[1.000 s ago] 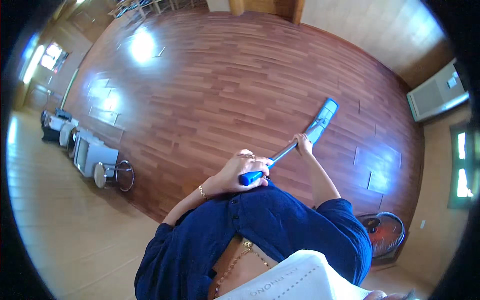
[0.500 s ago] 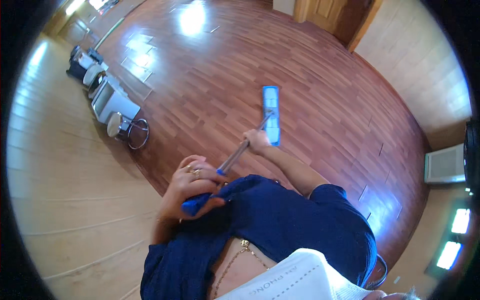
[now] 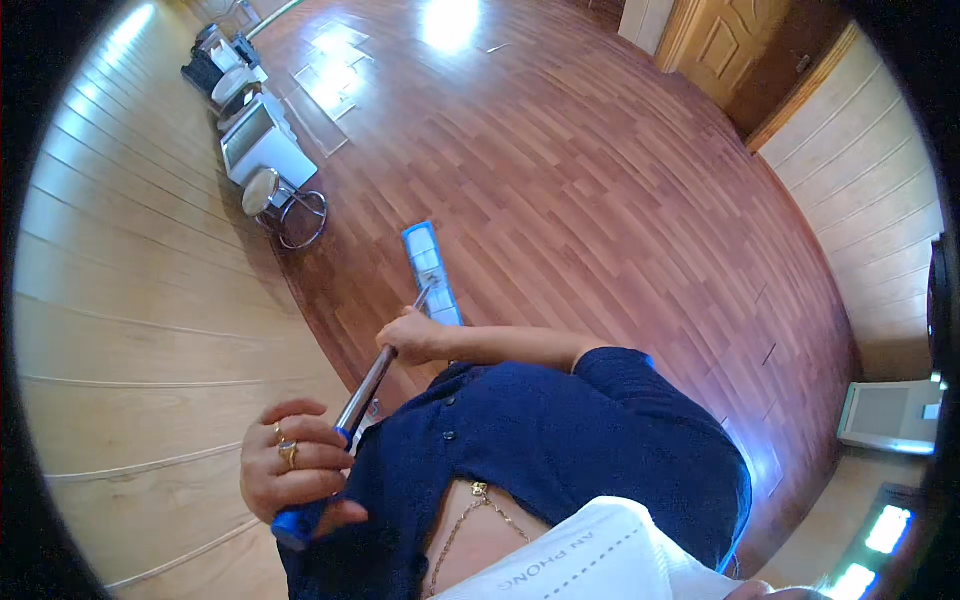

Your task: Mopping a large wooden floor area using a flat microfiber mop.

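A flat mop with a blue-rimmed, pale rectangular head (image 3: 422, 250) rests on the reddish wood-look floor ahead of me. Its metal pole (image 3: 366, 393) slants back to my body at the lower left. My right hand (image 3: 412, 336) is closed round the lower part of the pole, close behind the mop head. At the upper end, my left hand (image 3: 293, 462), with rings on its fingers, curls round the blue handle grip (image 3: 296, 524). The near end of the mop head is partly hidden by my right hand and forearm.
A pale panelled wall (image 3: 150, 340) runs close along my left. Against it stand a round stool with chrome legs (image 3: 262, 192), a white cabinet (image 3: 268, 145) and several other items. A wooden door (image 3: 735, 50) is at the far right; a white box-like unit (image 3: 888, 415) stands at the right.
The mop head has moved left and closer to my body, tilting slightly. Both hands have shifted left and down with the pole, keeping their grip. The view has also turned a little.
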`<state>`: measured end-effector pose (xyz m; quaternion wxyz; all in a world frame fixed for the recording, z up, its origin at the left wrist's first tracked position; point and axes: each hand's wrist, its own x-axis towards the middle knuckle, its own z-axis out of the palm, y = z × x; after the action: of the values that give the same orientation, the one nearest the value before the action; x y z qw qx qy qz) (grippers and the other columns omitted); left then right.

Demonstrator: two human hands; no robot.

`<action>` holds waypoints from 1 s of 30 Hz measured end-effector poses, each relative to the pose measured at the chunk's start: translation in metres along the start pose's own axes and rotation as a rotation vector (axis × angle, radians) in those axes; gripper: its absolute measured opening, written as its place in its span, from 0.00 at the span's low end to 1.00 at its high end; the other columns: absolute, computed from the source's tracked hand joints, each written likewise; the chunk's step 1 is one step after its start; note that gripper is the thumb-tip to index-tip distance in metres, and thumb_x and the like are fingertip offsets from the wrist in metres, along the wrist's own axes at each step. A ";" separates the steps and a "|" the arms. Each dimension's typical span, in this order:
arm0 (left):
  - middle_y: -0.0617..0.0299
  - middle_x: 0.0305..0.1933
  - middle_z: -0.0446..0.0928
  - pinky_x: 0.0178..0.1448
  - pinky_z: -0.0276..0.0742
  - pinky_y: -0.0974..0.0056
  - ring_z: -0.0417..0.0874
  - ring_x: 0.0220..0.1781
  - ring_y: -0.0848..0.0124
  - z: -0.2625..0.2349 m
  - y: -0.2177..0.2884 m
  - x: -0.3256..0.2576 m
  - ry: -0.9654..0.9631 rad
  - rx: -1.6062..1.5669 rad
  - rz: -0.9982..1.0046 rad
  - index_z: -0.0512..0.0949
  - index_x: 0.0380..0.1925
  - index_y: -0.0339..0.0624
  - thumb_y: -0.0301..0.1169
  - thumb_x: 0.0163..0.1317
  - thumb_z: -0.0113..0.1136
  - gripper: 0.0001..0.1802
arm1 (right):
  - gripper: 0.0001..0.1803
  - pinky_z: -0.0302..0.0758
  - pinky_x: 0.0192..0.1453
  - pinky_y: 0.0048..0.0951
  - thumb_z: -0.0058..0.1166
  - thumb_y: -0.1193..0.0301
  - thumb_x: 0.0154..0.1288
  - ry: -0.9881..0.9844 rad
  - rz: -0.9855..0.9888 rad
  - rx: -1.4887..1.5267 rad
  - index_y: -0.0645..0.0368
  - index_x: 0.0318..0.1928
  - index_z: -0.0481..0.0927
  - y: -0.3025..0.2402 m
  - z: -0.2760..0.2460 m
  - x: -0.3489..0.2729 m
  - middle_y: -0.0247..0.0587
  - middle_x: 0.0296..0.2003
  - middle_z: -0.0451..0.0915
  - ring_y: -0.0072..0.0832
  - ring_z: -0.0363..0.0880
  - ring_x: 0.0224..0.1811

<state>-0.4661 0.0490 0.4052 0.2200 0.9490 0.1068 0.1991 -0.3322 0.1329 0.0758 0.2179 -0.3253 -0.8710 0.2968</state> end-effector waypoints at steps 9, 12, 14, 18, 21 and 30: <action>0.65 0.27 0.81 0.44 0.74 0.57 0.82 0.31 0.69 0.006 0.015 -0.033 0.122 0.007 -0.018 0.77 0.22 0.49 0.47 0.45 0.73 0.18 | 0.02 0.62 0.41 0.41 0.55 0.69 0.40 -0.108 -0.024 -0.142 0.45 0.19 0.76 -0.026 -0.015 -0.011 0.32 0.24 0.80 0.35 0.80 0.33; 0.64 0.26 0.81 0.44 0.75 0.57 0.83 0.31 0.67 0.019 -0.004 -0.028 0.159 -0.077 0.018 0.77 0.21 0.49 0.48 0.46 0.72 0.18 | 0.03 0.67 0.41 0.41 0.57 0.67 0.37 -0.044 0.086 -0.231 0.44 0.19 0.78 0.001 -0.022 -0.032 0.32 0.24 0.80 0.35 0.80 0.35; 0.64 0.26 0.81 0.43 0.75 0.57 0.83 0.30 0.66 0.039 -0.018 -0.023 0.265 -0.140 0.017 0.77 0.20 0.48 0.49 0.46 0.72 0.19 | 0.03 0.68 0.42 0.40 0.57 0.66 0.37 0.006 0.146 -0.262 0.45 0.19 0.78 0.020 -0.027 -0.056 0.32 0.24 0.80 0.35 0.80 0.35; 0.61 0.26 0.81 0.43 0.76 0.54 0.84 0.30 0.62 0.082 -0.037 0.008 0.473 -0.281 0.026 0.77 0.19 0.46 0.48 0.44 0.73 0.19 | 0.04 0.73 0.40 0.42 0.58 0.66 0.36 0.155 0.276 -0.401 0.44 0.20 0.79 0.059 -0.042 -0.099 0.30 0.28 0.81 0.34 0.79 0.37; 0.59 0.28 0.82 0.46 0.75 0.52 0.83 0.36 0.60 0.096 -0.062 0.037 0.315 -0.407 0.149 0.79 0.22 0.45 0.41 0.44 0.73 0.15 | 0.03 0.75 0.41 0.42 0.56 0.65 0.41 0.182 0.478 -0.418 0.46 0.20 0.79 0.080 -0.057 -0.135 0.34 0.26 0.81 0.37 0.80 0.37; 0.60 0.36 0.83 0.54 0.73 0.52 0.84 0.45 0.61 0.157 -0.091 0.133 -0.049 -0.468 0.250 0.78 0.25 0.46 0.39 0.44 0.75 0.15 | 0.12 0.74 0.39 0.43 0.58 0.62 0.50 0.635 0.762 -0.441 0.53 0.18 0.76 0.118 -0.086 -0.287 0.39 0.24 0.79 0.41 0.78 0.34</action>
<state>-0.2907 0.1088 0.2779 0.4099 0.8826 -0.0654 0.2208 -0.0325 0.0381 0.0072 0.2740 -0.7299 -0.6241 0.0523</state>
